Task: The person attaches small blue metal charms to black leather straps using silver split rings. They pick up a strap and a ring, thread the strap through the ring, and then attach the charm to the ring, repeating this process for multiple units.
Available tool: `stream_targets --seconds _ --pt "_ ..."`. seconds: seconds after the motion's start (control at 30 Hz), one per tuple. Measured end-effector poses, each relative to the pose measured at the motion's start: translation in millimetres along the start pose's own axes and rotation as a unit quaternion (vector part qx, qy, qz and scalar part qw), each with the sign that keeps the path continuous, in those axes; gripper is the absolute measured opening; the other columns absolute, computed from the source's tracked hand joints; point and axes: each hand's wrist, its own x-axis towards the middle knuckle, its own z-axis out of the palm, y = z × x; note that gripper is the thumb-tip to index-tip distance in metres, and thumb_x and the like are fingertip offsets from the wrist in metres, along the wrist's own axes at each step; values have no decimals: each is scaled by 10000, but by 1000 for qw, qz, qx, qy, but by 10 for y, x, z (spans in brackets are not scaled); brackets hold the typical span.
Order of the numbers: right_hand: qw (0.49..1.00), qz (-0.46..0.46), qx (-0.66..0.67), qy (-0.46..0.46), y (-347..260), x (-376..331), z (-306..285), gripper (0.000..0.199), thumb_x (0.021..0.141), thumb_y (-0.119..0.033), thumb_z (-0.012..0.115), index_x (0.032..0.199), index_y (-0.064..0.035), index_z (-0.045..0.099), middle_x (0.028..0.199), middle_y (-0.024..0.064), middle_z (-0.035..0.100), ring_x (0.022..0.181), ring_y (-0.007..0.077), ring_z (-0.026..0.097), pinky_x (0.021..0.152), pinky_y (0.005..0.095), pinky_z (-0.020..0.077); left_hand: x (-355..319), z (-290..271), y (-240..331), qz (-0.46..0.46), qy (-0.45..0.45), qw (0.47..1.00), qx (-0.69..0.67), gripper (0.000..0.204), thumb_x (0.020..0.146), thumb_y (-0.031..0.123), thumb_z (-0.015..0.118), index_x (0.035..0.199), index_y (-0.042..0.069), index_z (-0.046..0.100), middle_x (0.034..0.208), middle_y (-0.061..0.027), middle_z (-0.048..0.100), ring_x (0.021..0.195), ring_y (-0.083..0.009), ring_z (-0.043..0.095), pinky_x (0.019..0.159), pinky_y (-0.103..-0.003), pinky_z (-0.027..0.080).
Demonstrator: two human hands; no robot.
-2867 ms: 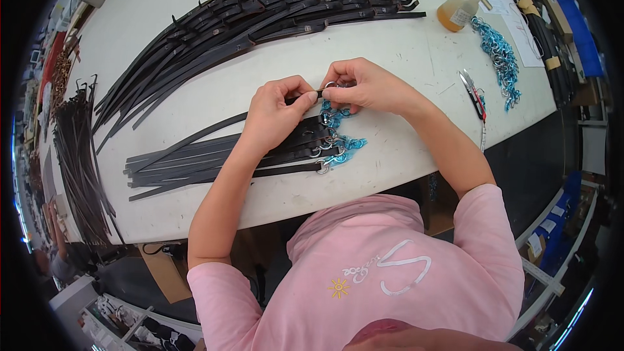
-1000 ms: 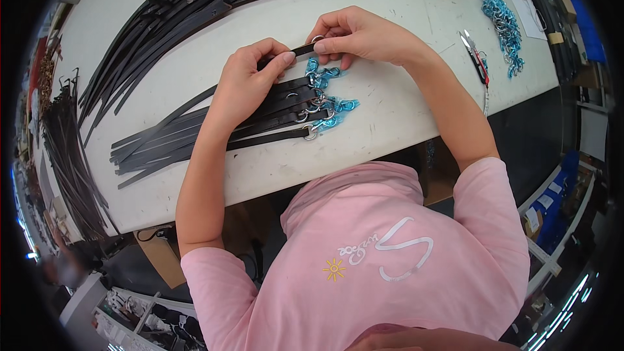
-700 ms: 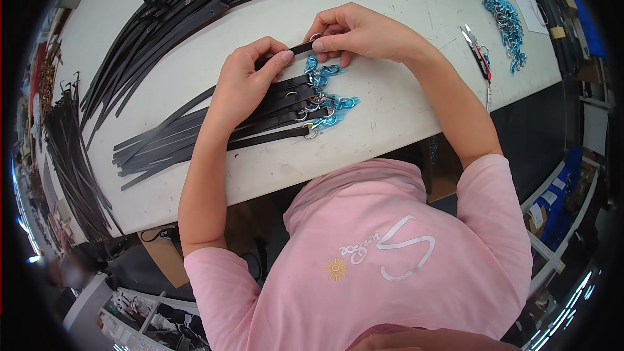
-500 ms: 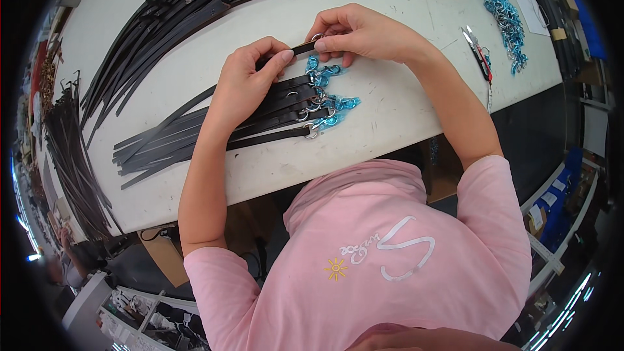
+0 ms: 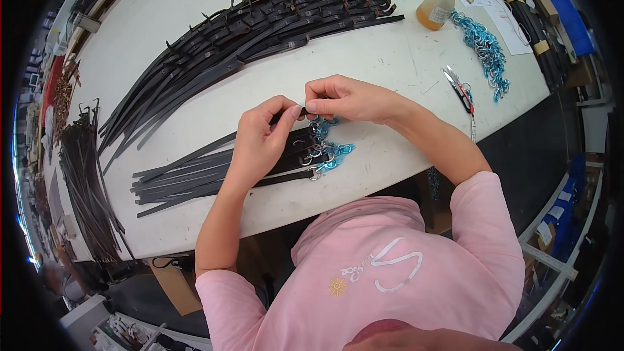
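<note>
A white table [image 5: 195,19] fills most of the view, its near edge curving in front of a person in a pink top [image 5: 383,273]. Across the far half lies a long fan of dark straps [image 5: 260,32], their ends pointing to the right. A second bundle [image 5: 84,182] of dark straps lies along the table's left side. Nearer the person sits a smaller stack [image 5: 195,172] of black straps, lying flat and running left to right, with metal rings and teal clips [image 5: 328,153] at its right end.

Both forearms come up from the lower edge and meet above that stack. The left hand [image 5: 260,140] rests over the stack's right part, thumb and forefinger pressed together on one black strap [image 5: 286,116]. The right hand [image 5: 344,99] meets it from the right, its fingertips pinching the end of that same strap, so the strap is held just above the table between the two hands, right over the ringed ends.

To the right, well apart from the hands, a heap of teal chain [image 5: 487,52] trails down the table. Beside it stands an amber squeeze bottle [image 5: 437,10] with a thin nozzle. Small snips [image 5: 460,88] lie between the chain and the right forearm.
</note>
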Motion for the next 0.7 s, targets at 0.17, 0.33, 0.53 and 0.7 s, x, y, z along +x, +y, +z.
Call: stream_targets --seconds 0.17,0.33,0.53,0.7 --pt "996 6 -92 18 59 -11 39 258 1051 -269 552 914 -53 591 814 -33 570 779 57 501 703 234 410 39 23 -126 -31 -17 998 -46 247 1015 192 608 955 -36 683 735 -55 670 649 -102 515 619 -278 428" --pt "999 18 -43 23 37 -2 -37 286 1085 -292 493 995 -47 610 854 -15 589 833 72 554 768 258 455 32 2 -85 -24 13 999 46 210 983 209 628 923 18 691 671 -127 623 558 -219 540 577 -340 438" --pt "957 -41 -279 65 11 -13 51 189 1010 -220 571 983 -37 606 874 82 627 823 188 582 772 313 460 4 52 -70 11 36 995 93 206 979 209 626 925 22 695 691 -145 647 561 -264 574 575 -361 447" --pt "897 -140 -393 145 188 36 166 203 985 -225 573 981 -27 617 878 123 658 807 239 609 757 354 469 25 64 -203 -28 19 998 49 208 1000 181 613 954 -12 675 695 -73 604 619 -144 493 593 -298 415"
